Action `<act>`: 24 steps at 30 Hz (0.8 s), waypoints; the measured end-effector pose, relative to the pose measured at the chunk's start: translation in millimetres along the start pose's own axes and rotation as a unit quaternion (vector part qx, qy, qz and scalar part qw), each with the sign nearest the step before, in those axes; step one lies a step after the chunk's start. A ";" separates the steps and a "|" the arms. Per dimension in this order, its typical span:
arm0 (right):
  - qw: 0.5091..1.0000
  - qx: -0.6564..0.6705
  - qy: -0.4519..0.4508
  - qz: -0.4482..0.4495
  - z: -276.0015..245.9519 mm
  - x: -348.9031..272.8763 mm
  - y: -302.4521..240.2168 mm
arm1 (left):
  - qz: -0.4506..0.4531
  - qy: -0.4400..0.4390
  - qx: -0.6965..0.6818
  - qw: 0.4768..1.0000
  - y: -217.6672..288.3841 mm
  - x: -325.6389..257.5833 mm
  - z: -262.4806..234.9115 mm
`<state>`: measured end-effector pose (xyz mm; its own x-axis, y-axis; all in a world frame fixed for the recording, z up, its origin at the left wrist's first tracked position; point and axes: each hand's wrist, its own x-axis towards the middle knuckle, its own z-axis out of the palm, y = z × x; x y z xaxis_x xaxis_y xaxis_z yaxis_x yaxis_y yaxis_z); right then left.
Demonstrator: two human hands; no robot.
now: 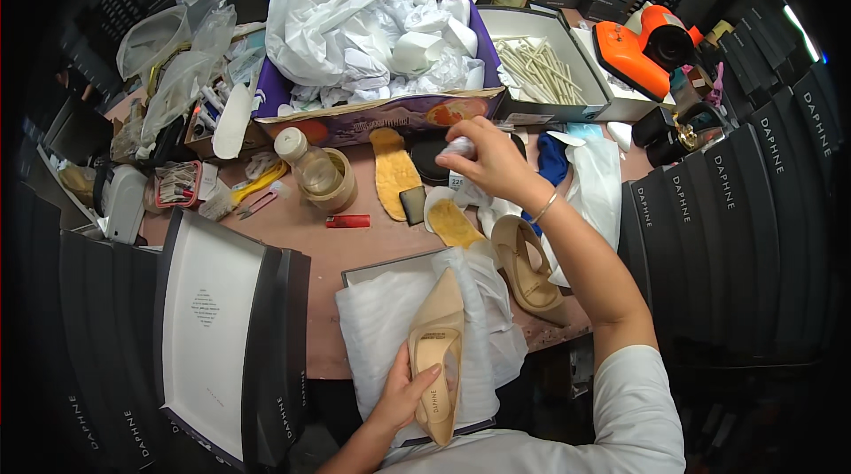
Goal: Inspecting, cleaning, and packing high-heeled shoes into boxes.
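My left hand [401, 396] grips a beige pointed-toe pump [438, 319] by its heel end, toe pointing away, over an open shoebox [370, 275] lined with white tissue paper [377, 313]. A second beige shoe [534, 277], with a strap, rests just right of that box on the table. My right hand [495, 164] is raised over the far side of the table, fingers pinched on a small whitish wad [459, 148] that looks like crumpled paper. Beneath and beside it are yellowed insole-shaped pieces [395, 177] and a dark oval item [429, 158].
A purple carton [381, 120] full of crumpled white paper stands at the back, beside a box of pale sticks [542, 71] and an orange tool [631, 59]. A bottle [312, 164], red lighter [347, 221] and box lid [213, 323] lie leftward. Dark shoeboxes [736, 226] stack at both sides.
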<state>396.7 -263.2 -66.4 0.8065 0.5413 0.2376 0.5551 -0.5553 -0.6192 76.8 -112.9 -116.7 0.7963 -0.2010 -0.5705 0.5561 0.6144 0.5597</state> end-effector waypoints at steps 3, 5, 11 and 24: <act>0.988 0.126 0.086 -0.024 21.1 15.4 -7.9 | 0.021 0.002 -0.002 1.000 -5.1 2.9 -2.9; 0.999 0.032 0.005 0.001 10.0 15.0 0.8 | 0.016 -0.001 -0.006 1.000 -2.7 1.3 -2.2; 0.945 -0.195 -0.258 -0.045 47.8 -6.3 32.8 | 0.000 -0.023 -0.033 0.999 1.9 -0.4 -0.5; 0.972 -0.227 -0.005 -0.064 11.1 -38.3 -5.9 | 0.053 -0.062 -0.126 0.989 14.1 -2.8 8.2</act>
<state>360.2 -273.6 -80.2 0.7243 0.6290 0.2822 0.6849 -0.7033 -0.1904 84.4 -109.9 -102.3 0.8785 -0.2077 -0.4302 0.4037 0.8042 0.4361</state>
